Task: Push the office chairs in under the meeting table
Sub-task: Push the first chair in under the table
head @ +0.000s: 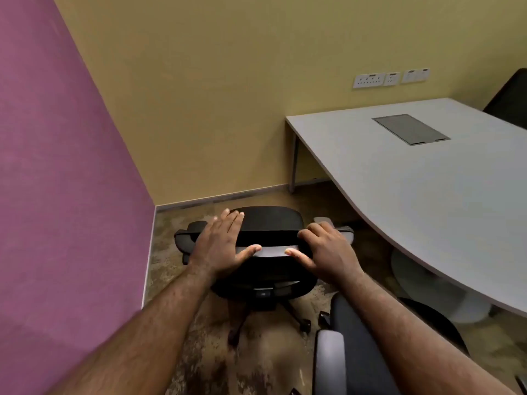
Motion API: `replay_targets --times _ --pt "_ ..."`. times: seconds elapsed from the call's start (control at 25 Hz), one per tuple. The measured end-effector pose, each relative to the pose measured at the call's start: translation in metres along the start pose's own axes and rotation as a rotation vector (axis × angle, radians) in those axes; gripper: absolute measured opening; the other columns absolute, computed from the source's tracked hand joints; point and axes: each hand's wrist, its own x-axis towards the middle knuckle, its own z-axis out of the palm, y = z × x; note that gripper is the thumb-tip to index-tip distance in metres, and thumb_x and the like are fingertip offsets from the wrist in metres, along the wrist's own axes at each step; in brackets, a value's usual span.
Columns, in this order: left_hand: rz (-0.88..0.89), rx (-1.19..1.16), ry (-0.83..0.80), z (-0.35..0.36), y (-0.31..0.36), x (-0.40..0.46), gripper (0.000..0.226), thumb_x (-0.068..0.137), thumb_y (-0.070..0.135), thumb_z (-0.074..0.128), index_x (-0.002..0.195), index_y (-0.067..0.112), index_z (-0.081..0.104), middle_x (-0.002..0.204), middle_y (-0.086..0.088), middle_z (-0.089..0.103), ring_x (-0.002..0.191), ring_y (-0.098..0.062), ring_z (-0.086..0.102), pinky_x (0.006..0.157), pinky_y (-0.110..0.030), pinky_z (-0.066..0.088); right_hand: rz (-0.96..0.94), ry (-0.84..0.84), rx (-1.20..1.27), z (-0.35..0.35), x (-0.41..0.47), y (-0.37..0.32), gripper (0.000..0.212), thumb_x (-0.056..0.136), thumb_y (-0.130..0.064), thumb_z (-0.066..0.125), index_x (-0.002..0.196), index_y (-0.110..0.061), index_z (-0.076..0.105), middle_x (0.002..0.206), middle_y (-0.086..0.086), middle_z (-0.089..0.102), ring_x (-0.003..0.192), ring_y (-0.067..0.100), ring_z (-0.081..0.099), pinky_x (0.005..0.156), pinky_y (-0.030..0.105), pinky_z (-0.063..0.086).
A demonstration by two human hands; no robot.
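A black office chair (268,223) stands in the room's corner, left of the grey meeting table (427,178), with its backrest towards me. My left hand (222,246) lies over the top left of the backrest, fingers stretched forward and thumb on the rim. My right hand (328,249) grips the top right of the backrest with fingers curled over it. The chair's seat faces the yellow wall, not the table. Its wheeled base (245,323) shows below the backrest.
A second chair (353,354) stands at the lower right, close under my right arm, partly beneath the table edge. A third dark chair (510,98) is at the table's far side. The purple wall (57,195) is close on the left. Patterned carpet (256,366) covers the floor.
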Motion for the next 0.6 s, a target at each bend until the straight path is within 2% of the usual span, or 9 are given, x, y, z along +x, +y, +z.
replay_targets --times 0.08,0.16,0.24,0.28,0.36,0.48,0.6 --pt "0.066 0.035 0.057 0.004 -0.01 -0.006 0.083 0.083 0.08 0.027 0.128 0.015 0.052 0.124 -0.005 0.054 0.114 -0.025 0.047 0.095 -0.037 0.038 0.006 -0.066 -0.041 0.004 0.001 0.001 0.069 0.08 -0.084 0.026 0.089 -0.023 0.056 0.086 -0.004 0.06 0.08 0.015 0.052 0.061 0.029 0.036" --pt "0.09 0.098 0.039 0.01 -0.02 -0.012 0.077 0.079 0.084 0.024 0.105 0.019 0.056 0.099 0.001 0.054 0.089 -0.02 0.05 0.072 -0.034 0.041 0.012 -0.145 -0.067 0.01 0.0 0.006 0.067 0.074 -0.09 0.028 0.078 -0.026 0.049 0.076 -0.006 0.06 0.069 0.015 0.053 0.058 0.029 0.033" --pt "0.09 0.126 0.006 0.014 -0.024 -0.008 0.078 0.075 0.089 0.019 0.092 0.022 0.056 0.086 0.004 0.056 0.078 -0.017 0.053 0.061 -0.032 0.041 0.028 -0.201 -0.087 0.014 0.005 0.013 0.052 0.077 -0.079 0.042 0.074 -0.027 0.047 0.072 -0.007 0.061 0.066 0.015 0.057 0.055 0.029 0.037" --pt "0.087 0.127 0.014 0.015 -0.025 -0.005 0.078 0.073 0.091 0.018 0.085 0.023 0.056 0.08 0.005 0.057 0.073 -0.017 0.055 0.057 -0.031 0.04 0.05 -0.229 -0.108 0.014 0.009 0.017 0.037 0.079 -0.064 0.051 0.074 -0.027 0.05 0.073 -0.007 0.063 0.068 0.016 0.061 0.055 0.029 0.041" --pt "0.092 0.11 0.065 0.019 -0.028 0.002 0.077 0.071 0.092 0.02 0.073 0.023 0.054 0.069 0.005 0.059 0.064 -0.019 0.057 0.05 -0.029 0.038 0.101 -0.279 -0.145 0.016 0.018 0.023 0.015 0.074 -0.04 0.057 0.074 -0.025 0.056 0.073 -0.006 0.065 0.069 0.019 0.064 0.055 0.031 0.045" --pt "0.133 0.085 0.113 0.023 -0.035 0.018 0.077 0.072 0.09 0.024 0.067 0.021 0.056 0.061 0.003 0.059 0.055 -0.02 0.056 0.047 -0.027 0.038 0.132 -0.301 -0.168 0.022 0.029 0.027 0.01 0.071 -0.035 0.058 0.072 -0.025 0.058 0.069 -0.006 0.065 0.064 0.019 0.063 0.051 0.028 0.037" --pt "0.152 0.077 0.096 0.023 -0.043 0.037 0.079 0.072 0.091 0.022 0.068 0.021 0.057 0.063 0.004 0.058 0.057 -0.018 0.056 0.048 -0.027 0.036 0.161 -0.301 -0.188 0.026 0.041 0.03 0.01 0.069 -0.035 0.059 0.07 -0.025 0.058 0.068 -0.005 0.065 0.063 0.019 0.062 0.052 0.027 0.034"
